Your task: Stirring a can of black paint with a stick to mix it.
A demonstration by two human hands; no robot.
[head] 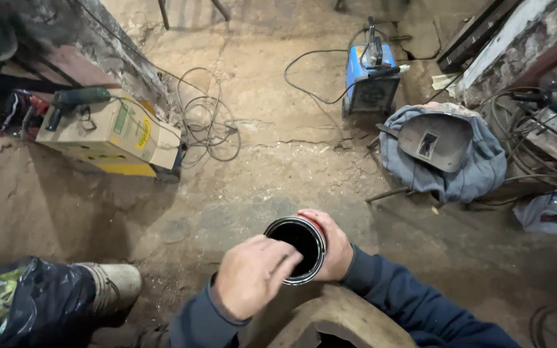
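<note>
Tin rim gripped by both hands, bare floor ahead.

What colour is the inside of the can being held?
Black inside the can, with a silvery rim; the head view shows it best.

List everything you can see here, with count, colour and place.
can: one, open, black inside, bottom centre, in hand
welder: one, blue, top centre on the floor
welding mask: one, grey, on the cloth at right
cloth: one, blue-grey, right
cardboard box: one, brown and yellow, left
drill: one, green, on the box
cable: one coil, grey, beside the box
boot: one, dusty, bottom left
left hand: one, fingers at the can's rim
right hand: one, wrapped around the can
</note>
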